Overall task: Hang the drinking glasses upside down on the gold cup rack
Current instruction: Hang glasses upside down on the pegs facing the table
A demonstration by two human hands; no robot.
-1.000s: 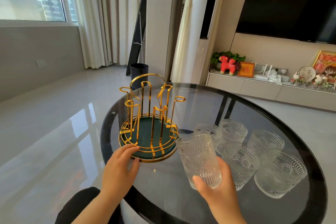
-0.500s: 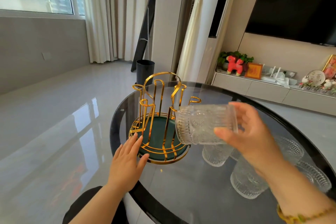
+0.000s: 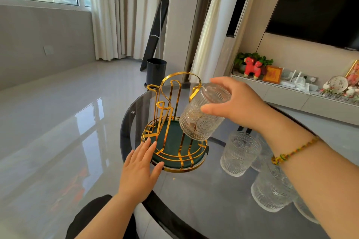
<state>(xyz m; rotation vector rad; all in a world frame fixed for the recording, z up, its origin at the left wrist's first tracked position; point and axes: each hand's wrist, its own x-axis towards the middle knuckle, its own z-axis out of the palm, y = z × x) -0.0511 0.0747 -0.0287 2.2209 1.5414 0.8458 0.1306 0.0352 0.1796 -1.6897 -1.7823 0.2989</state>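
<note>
The gold cup rack (image 3: 167,114) with a dark green base stands on the round glass table (image 3: 204,200). My right hand (image 3: 239,103) grips an embossed clear glass (image 3: 204,114) by its bottom, mouth tilted down over the rack's right side, a gold prong showing faintly through it. My left hand (image 3: 139,169) lies flat with spread fingers against the rack's near-left rim. Several more glasses (image 3: 240,153) stand upright on the table to the right, partly hidden by my right forearm.
The table's dark rim curves close in front of me. A black bin (image 3: 156,72) stands on the floor beyond the table. A low cabinet with ornaments (image 3: 252,66) runs along the right wall under a dark screen.
My right hand has carried the glass further over the rack and tipped it from sideways to mouth-down. The left hand stays at the rack's base.
</note>
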